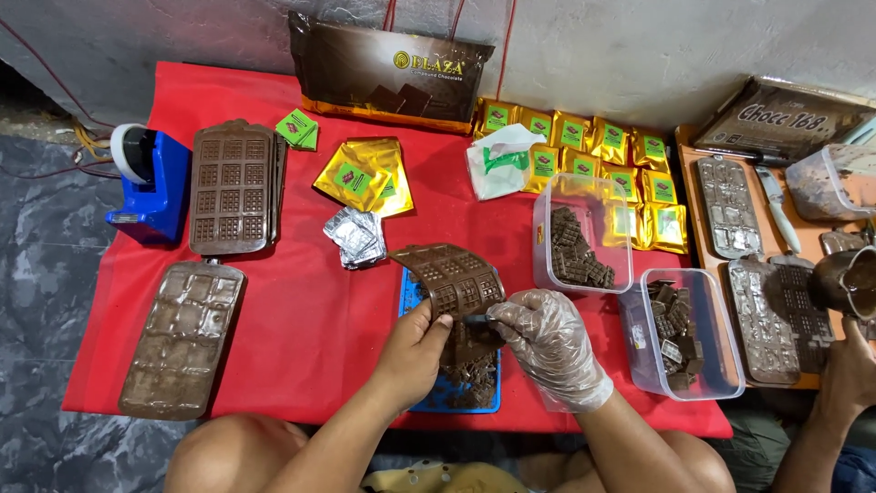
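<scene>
My left hand (415,351), bare, grips the lower edge of a flexible brown chocolate mould (453,278), which is bent and lifted over a blue tray (412,297) on the red cloth. My right hand (547,342) wears a clear plastic glove and pinches a small dark tool or chocolate piece (478,320) against the mould's right side; which it is I cannot tell. Broken chocolate bits (470,379) lie on the blue tray beneath my hands.
Two clear tubs (584,196) (721,365) hold chocolate pieces. Filled moulds (233,185) (182,338), a blue tape dispenser (146,183), foil squares (356,236), gold packets (630,155) and a large chocolate bag (392,73) sit around. Another person's hand (849,365) works at an orange tray (686,183), right.
</scene>
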